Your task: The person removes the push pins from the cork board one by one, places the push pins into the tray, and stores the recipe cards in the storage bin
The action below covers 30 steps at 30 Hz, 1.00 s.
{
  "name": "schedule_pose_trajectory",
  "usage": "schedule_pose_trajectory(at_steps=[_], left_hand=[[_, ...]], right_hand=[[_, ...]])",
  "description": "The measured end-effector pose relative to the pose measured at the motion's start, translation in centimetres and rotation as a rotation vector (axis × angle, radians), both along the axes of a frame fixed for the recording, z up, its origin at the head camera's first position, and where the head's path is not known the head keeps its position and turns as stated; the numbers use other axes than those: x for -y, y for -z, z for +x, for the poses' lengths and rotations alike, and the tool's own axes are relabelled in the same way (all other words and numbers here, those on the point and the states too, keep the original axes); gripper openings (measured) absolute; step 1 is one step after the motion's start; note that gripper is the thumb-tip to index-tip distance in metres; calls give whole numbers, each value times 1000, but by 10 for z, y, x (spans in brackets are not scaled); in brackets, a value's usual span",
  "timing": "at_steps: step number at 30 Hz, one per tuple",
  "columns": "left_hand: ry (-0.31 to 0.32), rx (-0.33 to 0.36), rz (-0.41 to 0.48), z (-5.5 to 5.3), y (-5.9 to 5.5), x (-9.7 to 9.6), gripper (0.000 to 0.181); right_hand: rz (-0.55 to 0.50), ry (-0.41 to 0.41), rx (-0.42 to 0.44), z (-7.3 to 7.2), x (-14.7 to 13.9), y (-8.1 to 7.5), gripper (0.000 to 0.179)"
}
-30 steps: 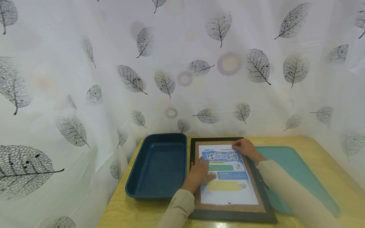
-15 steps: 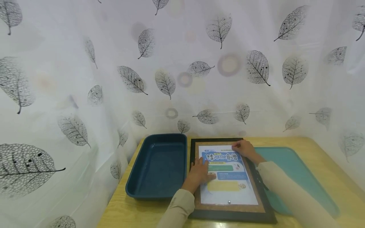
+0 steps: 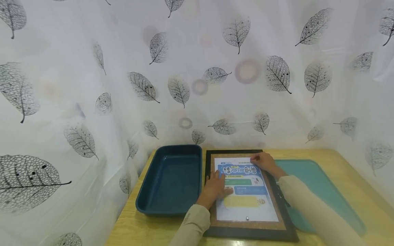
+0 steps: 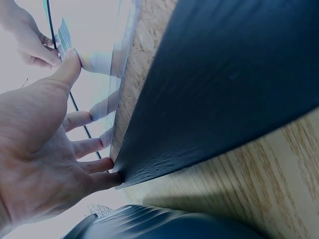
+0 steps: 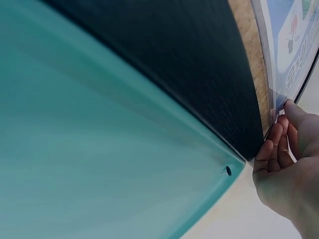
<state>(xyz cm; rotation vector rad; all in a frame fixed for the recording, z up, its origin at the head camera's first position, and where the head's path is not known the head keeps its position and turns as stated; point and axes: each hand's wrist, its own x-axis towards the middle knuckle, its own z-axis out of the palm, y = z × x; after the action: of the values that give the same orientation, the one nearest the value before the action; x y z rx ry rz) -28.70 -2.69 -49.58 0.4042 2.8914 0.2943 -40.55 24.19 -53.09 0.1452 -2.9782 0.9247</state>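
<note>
1. Head view: a printed sheet lies flat on a board with a dark rim and a strip of cork showing round it. The left hand rests on the sheet's left side, fingers spread apart. The right hand pinches the sheet's upper right corner, fingertips together. A shiny stud sits near the sheet's lower edge. A blue bin stands left of the board, a green tray lies to its right, all on a wooden table before a leaf-print curtain.
2. Left wrist view: the left thumb stands well apart from the other fingers. Fingertips touch the sheet's edge, and the lowest reach the rim.
3. Right wrist view: the right thumb and forefinger meet at the sheet's corner, the other fingers curled beside the cork. Whether anything small sits between them cannot be told. The tray has a hole near one corner.
</note>
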Motion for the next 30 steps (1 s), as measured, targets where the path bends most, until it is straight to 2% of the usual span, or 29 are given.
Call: schedule_pose_trajectory(at_steps=[10, 22, 30], left_hand=[[7, -10, 7, -1, 1, 0, 79], [-11, 9, 13, -2, 5, 1, 81], [-1, 1, 20, -2, 3, 2, 81]], right_hand=[[-8, -25, -1, 6, -1, -4, 16], [-24, -60, -37, 5, -7, 5, 13], [-45, -82, -55, 13, -8, -4, 13]])
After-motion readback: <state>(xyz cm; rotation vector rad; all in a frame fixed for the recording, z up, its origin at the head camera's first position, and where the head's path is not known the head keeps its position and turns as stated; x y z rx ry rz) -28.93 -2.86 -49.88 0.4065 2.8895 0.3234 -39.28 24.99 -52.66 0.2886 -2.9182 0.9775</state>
